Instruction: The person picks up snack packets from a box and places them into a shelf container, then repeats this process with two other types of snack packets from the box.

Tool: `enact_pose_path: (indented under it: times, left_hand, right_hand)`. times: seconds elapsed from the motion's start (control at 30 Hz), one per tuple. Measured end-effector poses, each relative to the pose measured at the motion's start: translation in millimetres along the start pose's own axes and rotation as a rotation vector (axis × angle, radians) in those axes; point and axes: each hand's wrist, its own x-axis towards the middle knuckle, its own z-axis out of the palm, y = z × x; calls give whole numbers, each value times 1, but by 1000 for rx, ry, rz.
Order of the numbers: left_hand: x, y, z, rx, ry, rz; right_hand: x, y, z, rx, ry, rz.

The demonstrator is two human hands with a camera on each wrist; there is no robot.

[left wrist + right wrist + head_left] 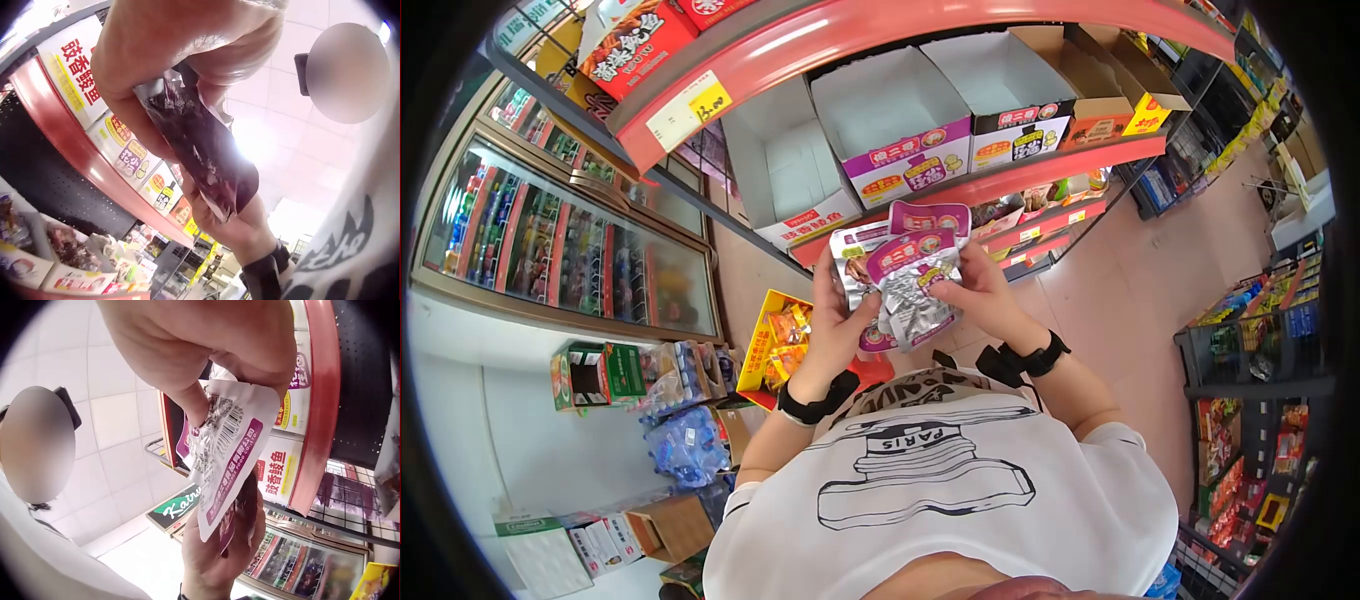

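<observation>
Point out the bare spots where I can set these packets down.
Bare room: inside the purple box, between the red-lettered box and black-trimmed box, both also bare inside; the floor between shelf and right-hand racks. Crowded: the yellow box, heaped with orange bags, and the fridge.

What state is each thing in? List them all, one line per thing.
Foil packets, overlapping, held up in both hands; whether sealed, unclear
Left hand, gripping the foil packets' left side
Right hand, gripping their right side, thumb in front
Purple-fronted box, open-topped, white interior showing
Black-and-white-fronted box, open-topped
Yellow box, open, orange packets inside
Fridge door, looks shut
</observation>
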Motion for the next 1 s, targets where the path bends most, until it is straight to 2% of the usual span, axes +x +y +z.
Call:
enact_pose_path:
  times: [0.17, 0.3, 0.4, 0.5, 0.57, 0.63, 0.7, 0.77, 0.83, 0.9, 0.93, 0.97, 1.0]
  left_hand:
    - [11, 5, -14, -40, -32, 59]
    - [19, 7, -32, -22, 58, 71]
    - [26, 14, -40, -112, 51, 51]
    - [39, 26, -43, -147, 26, 34]
    - [49, 41, -40, -87, 61, 99]
    - [59, 55, -38, -101, 8, 48]
    - [71, 59, -36, -71, 47, 75]
    - [82, 76, -27, 3, 12, 74]
    - [97, 82, -20, 15, 46, 54]
    - [122, 83, -18, 166, 123, 58]
    - [141, 77, -24, 223, 68, 174]
    - [149, 87, -17, 241, 68, 97]
    - [160, 90, -13, 353, 115, 124]
  right_hand:
    - [2, -2, 8, -50, 70, -101]
    - [4, -18, 5, -114, 177, -149]
    - [8, -46, 7, -93, 247, -255]
    - [13, -69, 1, -167, 299, -277]
    - [22, -85, -3, -202, 291, -286]
    - [35, -97, -12, -296, 297, -269]
    - [50, -111, -14, -309, 288, -276]
    - [70, -122, -31, -473, 254, -196]
    - [90, -134, -35, -478, 203, -215]
    - [121, -140, -51, -829, 181, -411]
    - [140, -139, -65, -974, 196, -474]
    - [154, -145, -68, -970, 183, -472]
    - [165, -152, -67, -1088, 139, -436]
